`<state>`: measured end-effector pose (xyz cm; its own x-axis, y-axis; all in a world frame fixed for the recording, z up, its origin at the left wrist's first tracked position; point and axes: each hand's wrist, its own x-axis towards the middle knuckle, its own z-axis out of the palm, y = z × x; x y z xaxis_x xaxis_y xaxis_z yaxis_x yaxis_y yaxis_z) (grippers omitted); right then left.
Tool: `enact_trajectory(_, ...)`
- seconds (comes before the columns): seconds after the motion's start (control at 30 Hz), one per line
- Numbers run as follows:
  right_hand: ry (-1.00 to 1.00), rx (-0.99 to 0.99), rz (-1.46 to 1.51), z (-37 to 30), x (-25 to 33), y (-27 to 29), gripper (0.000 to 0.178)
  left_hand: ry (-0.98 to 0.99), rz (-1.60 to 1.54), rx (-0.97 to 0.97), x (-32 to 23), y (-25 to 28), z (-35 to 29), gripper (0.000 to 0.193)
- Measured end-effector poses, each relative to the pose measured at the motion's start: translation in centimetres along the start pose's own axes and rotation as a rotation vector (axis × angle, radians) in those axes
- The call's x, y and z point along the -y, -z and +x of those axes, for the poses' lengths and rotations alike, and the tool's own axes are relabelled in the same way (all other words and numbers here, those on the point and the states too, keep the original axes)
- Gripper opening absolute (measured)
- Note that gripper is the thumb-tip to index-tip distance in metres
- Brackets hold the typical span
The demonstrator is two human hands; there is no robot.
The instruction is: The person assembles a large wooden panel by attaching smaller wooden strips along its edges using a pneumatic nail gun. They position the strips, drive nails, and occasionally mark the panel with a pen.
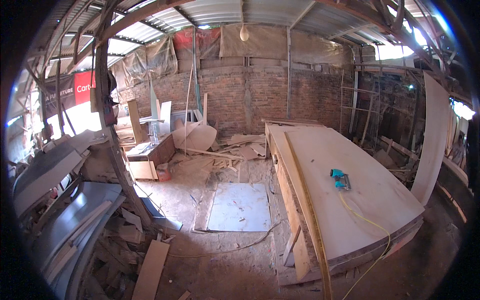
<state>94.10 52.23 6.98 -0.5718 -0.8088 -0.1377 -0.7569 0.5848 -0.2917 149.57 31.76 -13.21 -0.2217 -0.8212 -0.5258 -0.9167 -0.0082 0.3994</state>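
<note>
Neither my left hand nor my right hand shows in the head view. A large worktable topped with a pale wood panel (320, 155) stands to the right. On it lies a teal and black nail gun (340, 179), with a thin yellow air hose (365, 219) trailing off the table's near edge. Along the table's left side runs a long narrow wooden strip (306, 200), its near end reaching past the lower edge of the view.
A pale flat sheet (240, 206) lies on the floor left of the table. Offcuts (245, 147) heap up by the brick wall. Stacked boards (85, 220) and a wooden post (117, 155) stand at left. A tall panel (432, 140) leans upright at right. A hose (215, 254) crosses the floor.
</note>
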Motion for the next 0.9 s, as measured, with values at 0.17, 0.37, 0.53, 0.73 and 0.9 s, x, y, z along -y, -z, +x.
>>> enact_trajectory(0.17,0.008,0.067,0.049,0.9,-0.8,0.8,0.049,0.006,0.028,0.016,-1.6,-1.1,-0.7,0.039)
enact_trajectory(0.37,0.052,0.149,0.119,1.5,-1.3,1.0,0.047,0.002,0.063,0.029,-2.9,-2.3,-1.4,0.039)
enact_trajectory(0.53,0.024,0.219,0.282,3.1,-4.8,-2.6,0.041,-0.008,0.093,0.047,-3.7,-3.5,-2.1,0.039)
enact_trajectory(0.73,0.013,0.263,0.339,4.2,-6.8,-4.4,0.039,-0.041,0.159,0.080,-4.2,-6.2,-4.0,0.039)
enact_trajectory(0.9,0.080,0.226,0.159,1.4,-2.5,2.2,0.043,-0.129,0.299,0.146,-3.9,-11.6,-6.5,0.039)
